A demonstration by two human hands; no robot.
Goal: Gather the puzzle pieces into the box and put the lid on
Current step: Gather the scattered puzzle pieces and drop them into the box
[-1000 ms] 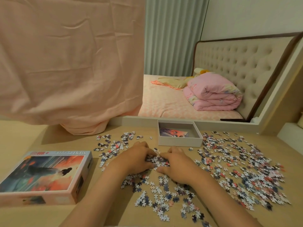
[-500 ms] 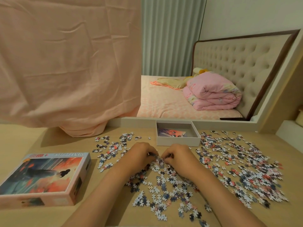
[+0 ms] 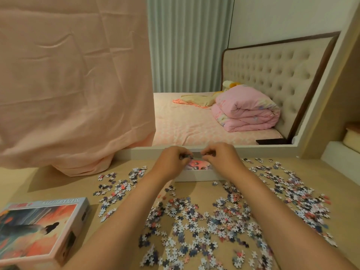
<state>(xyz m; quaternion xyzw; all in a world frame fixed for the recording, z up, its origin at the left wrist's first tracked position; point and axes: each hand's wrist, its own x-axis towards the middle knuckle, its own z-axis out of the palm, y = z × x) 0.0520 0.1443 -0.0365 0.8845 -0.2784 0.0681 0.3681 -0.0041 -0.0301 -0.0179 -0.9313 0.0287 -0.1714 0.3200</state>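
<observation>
Puzzle pieces (image 3: pixel 194 217) are spread loose over the table (image 3: pixel 58 184), between and to either side of the forearms, thickest on the right. The open white box (image 3: pixel 196 177) stands beyond them at the table's far edge, directly beneath both hands, which are held side by side above it. The left hand (image 3: pixel 171 159) is curled, and a small bunch of pieces is pinched at its fingertips. The right hand (image 3: pixel 220 158) is curled likewise round a bunch of its own. The two bunches are kept just apart over the middle of the box. A pink printed sheet and a few pieces can be seen inside the box, between the wrists. The lid (image 3: pixel 39 228) lies picture side up, well to the left and near the front edge. Behind the table a pink cloth (image 3: pixel 74 84) is hung, and a bed (image 3: pixel 185 123) is seen.
</observation>
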